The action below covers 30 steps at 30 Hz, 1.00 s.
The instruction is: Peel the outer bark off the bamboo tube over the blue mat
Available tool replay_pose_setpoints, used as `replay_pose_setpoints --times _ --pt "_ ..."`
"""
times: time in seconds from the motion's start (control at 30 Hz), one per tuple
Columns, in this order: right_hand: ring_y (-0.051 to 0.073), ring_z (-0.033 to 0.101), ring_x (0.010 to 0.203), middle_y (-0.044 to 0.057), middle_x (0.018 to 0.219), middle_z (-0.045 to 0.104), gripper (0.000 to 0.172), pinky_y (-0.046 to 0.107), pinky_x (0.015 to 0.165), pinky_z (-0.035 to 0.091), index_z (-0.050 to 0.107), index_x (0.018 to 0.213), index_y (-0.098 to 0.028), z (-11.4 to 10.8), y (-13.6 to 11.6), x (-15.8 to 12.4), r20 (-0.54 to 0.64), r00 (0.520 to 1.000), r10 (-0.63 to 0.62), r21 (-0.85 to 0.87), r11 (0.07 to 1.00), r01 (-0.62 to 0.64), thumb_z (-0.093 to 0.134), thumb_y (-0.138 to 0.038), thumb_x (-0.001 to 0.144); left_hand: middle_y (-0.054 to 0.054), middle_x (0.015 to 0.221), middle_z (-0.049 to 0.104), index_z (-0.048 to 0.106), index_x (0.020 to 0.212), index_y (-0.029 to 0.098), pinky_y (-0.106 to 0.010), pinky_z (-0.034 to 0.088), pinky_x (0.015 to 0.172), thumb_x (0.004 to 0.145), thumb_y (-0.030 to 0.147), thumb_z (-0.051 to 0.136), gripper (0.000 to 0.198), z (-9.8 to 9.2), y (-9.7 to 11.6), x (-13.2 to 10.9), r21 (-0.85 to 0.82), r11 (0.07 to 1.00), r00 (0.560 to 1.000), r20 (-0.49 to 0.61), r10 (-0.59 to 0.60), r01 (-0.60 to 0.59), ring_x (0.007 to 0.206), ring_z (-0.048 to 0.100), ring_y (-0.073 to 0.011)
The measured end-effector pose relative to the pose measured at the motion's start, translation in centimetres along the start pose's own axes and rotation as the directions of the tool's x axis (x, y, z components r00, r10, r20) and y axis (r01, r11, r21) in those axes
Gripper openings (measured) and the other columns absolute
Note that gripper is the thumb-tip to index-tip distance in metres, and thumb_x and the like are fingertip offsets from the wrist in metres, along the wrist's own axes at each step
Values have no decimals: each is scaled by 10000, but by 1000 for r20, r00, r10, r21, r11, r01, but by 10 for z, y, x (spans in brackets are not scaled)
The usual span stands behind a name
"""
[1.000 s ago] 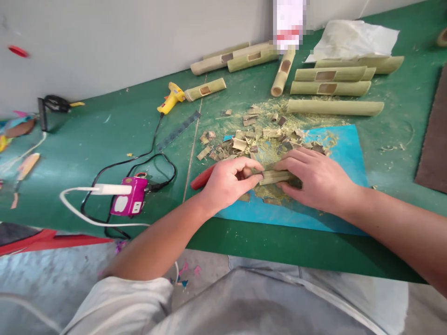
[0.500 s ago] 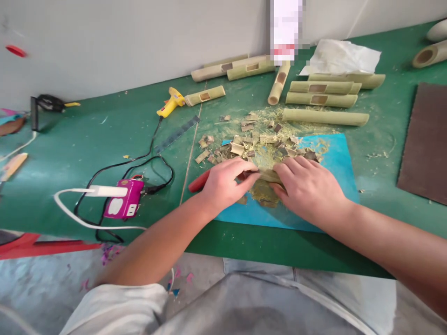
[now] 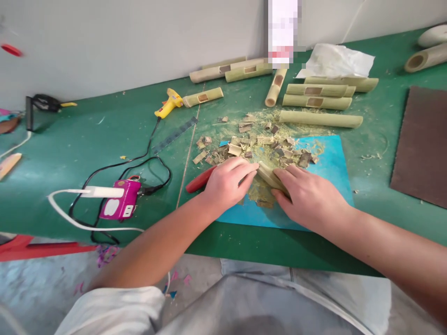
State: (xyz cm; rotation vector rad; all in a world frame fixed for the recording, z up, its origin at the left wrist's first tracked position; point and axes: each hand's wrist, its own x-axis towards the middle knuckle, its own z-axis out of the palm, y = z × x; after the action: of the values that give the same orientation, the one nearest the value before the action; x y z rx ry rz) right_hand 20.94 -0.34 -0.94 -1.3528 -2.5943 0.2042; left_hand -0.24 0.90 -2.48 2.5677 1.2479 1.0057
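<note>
A short pale-green bamboo piece (image 3: 268, 176) lies slanted between my hands over the blue sheet (image 3: 334, 160). My right hand (image 3: 309, 190) is closed around its lower right part, covering that end. At the upper left end, the fingertips and thumb of my left hand (image 3: 228, 183) pinch close together against it. Behind my left hand a red handle (image 3: 200, 179) sticks out; whatever it belongs to is hidden by the hand. Broken bamboo chips (image 3: 234, 149) and fine shavings are heaped just beyond my fingers.
Bamboo tubes with cut windows (image 3: 314, 102) lie at the back, beside white paper (image 3: 337, 60). A yellow glue gun (image 3: 170, 103) and its cord lie left, near a purple power socket (image 3: 120, 200) and clear ruler (image 3: 174, 136). A brown board (image 3: 422, 144) lies right.
The bamboo piece has turned from nearly level to a slant, its left end now showing more beside my left fingertips. The whole view has shifted slightly.
</note>
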Motion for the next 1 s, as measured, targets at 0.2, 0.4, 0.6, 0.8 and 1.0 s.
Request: replay_pose_setpoints --times 0.2,0.4,0.6,0.8,1.0 --pt "162 532 708 74 951 569 243 292 547 299 640 1025 -157 4 -7 2 33 994 106 53 993 -107 493 -298 893 -72 812 640 660 984 108 -275 514 722 938 174 517 164 3 -2 1 -10 999 998 46 45 -45 759 598 -146" --pt "164 526 726 79 977 552 261 297 557 305 633 1043 -144 5 -8 3 66 991 113 60 991 -117 483 -301 898 -69 785 628 649 967 122 -296 503 731 966 202 467 199 4 -1 1 90 991 994 71 87 -94 772 588 -162" --pt "166 531 736 86 989 554 250 301 565 310 630 1019 -140 4 -9 5 88 988 125 62 989 -131 476 -299 903 -70 803 635 641 929 127 -288 499 731 970 202 463 197 5 -1 1 76 993 994 68 80 -85 771 589 -157" --pt "168 530 745 87 985 553 257 300 570 317 629 1026 -138 5 -9 4 90 989 118 65 990 -124 468 -298 905 -65 796 633 639 959 130 -292 499 731 977 206 450 204 4 -1 0 63 995 993 90 76 -82 776 589 -156" --pt "161 524 729 85 994 559 242 299 563 304 626 1011 -143 6 -9 5 91 988 126 78 988 -134 474 -296 901 -67 777 627 637 938 124 -291 500 712 980 201 433 222 3 2 2 103 988 990 95 109 -119 761 582 -160"
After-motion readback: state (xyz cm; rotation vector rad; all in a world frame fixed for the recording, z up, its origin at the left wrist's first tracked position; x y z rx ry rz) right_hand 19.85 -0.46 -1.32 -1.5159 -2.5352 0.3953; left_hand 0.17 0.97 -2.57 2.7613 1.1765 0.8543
